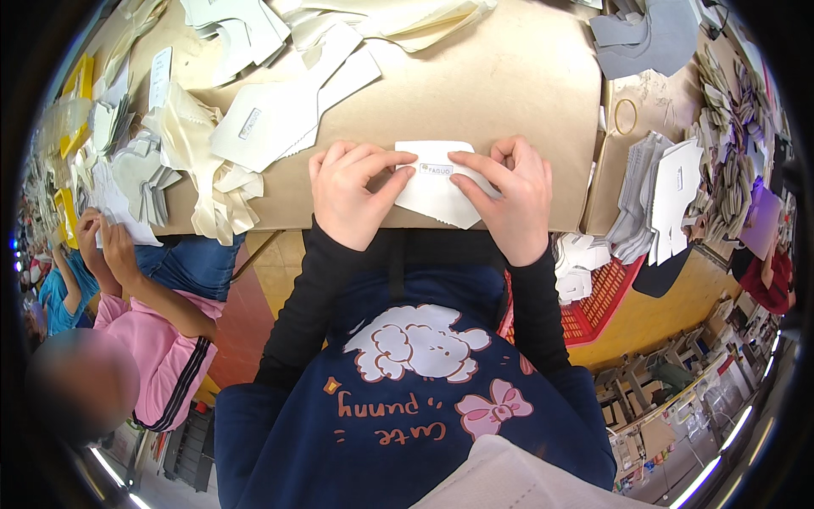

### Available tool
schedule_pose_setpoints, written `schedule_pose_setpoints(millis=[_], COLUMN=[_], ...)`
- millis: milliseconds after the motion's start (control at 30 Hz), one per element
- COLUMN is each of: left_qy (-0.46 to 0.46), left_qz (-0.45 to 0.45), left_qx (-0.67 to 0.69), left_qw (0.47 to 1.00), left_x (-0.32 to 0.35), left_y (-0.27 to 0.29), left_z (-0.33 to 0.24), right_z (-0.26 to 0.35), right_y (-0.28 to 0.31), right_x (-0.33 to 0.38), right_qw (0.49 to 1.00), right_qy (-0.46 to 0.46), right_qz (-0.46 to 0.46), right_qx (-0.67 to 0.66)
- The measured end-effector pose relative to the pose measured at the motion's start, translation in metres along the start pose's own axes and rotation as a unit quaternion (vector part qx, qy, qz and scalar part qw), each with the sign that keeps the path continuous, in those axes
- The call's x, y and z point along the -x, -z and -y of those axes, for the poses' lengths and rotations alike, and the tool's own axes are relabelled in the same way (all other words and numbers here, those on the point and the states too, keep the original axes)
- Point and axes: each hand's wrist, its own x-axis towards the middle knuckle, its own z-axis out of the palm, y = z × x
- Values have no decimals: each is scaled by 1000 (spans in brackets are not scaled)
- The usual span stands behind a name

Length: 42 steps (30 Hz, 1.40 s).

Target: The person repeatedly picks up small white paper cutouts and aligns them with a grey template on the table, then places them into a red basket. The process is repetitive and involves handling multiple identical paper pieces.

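Observation:
A white cut piece [441, 202] lies at the table's near edge, with a small rectangular label [436, 170] on its upper middle. My left hand [360, 188] pinches thumb and forefinger at the left side of the piece, beside the label. From the other side, my right hand [514, 195] does the same, its thumb and forefinger close to the label's right end. Whether the fingertips grip the label too, I cannot tell. Left of my hands, a similar labelled white piece [280, 119] tops an overlapping spread of pieces.
Cream strips [199, 170] hang over the edge at left, near a co-worker's hands [110, 242]. At right stand a stack of grey pieces [629, 199], a yellow ring [626, 117] and bundled pieces [721, 144]. Grey cutouts [649, 38] lie far right. Below is a red basket [598, 310].

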Motion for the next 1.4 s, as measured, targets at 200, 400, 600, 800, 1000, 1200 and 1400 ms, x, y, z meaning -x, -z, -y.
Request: schedule_pose_setpoints(millis=[200,400,600,800,1000,1200,1400], left_qy=[2,11,33,59,83,88,101], left_qz=[-4,-12,-24,-67,-47,-68,-106], left_qx=[11,-1,-8,-69,-29,-34,-47], left_qw=[1000,1000,999,994,995,993,988], left_x=[0,0,2,9,7,5,3], left_y=[0,-2,-5,-9,-9,-15,-27], left_z=[-2,-5,-9,-17,-12,-15,-20], right_z=[0,0,-1,1,-1,-5,-6], right_y=[1,0,-1,0,0,-2,-2], right_x=[-1,-1,-1,-1,-1,1,0], right_qw=[1000,1000,1000,1000,1000,999,998], right_qy=[-2,-2,1,1,15,37,44], right_qz=[2,4,2,3,16,25,36], right_qx=[-3,-5,-9,-10,-5,1,0])
